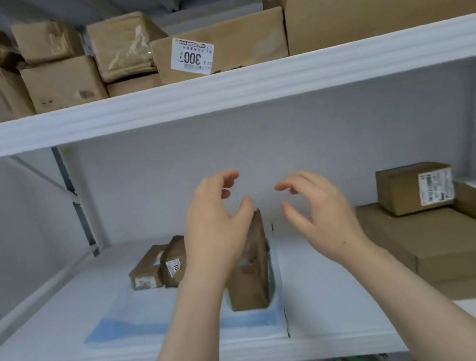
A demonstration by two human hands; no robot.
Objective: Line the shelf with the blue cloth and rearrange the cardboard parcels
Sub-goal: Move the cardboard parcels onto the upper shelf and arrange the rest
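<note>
Your left hand (217, 234) and right hand (323, 219) are loose and hold nothing by the tall parcel (251, 280) on the blue cloth (122, 326).

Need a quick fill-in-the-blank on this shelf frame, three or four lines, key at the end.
The cloth under the tall parcel is ___.
The left hand and the right hand both hold ___.
Two smaller parcels lie to the tall parcel's ___.
The large flat box lies to the hands' ___.
Missing words: blue; nothing; left; right.
</note>
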